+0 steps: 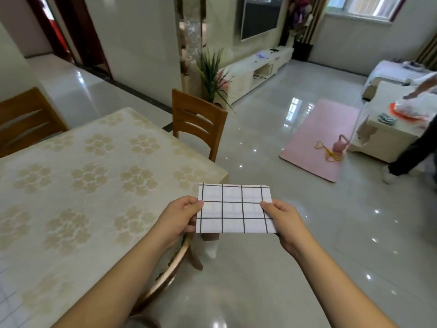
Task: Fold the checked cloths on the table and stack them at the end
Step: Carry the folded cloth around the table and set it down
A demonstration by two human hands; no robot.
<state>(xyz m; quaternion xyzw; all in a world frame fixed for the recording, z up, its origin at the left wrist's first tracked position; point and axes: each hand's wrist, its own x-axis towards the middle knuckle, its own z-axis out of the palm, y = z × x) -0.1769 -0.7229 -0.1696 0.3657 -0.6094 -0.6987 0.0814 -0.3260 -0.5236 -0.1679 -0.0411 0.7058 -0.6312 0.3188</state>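
Note:
A folded white cloth with black check lines (pixel 234 209) is held flat in the air, just off the table's right corner and above the floor. My left hand (pixel 181 217) pinches its left edge, thumb on top. Its right edge sits pinched in my right hand (pixel 285 221). The table (pixel 94 176) with a cream flowered cover lies to the left. Another checked cloth (pixel 9 301) shows at the lower left edge of the table, mostly cut off by the frame.
A wooden chair (pixel 198 121) stands at the table's far right side, another (pixel 26 119) at the far left, and a curved chair back (pixel 170 268) is under my left arm. A pink mat (pixel 319 140) lies on the glossy floor. A person (pixel 416 147) stands at the right.

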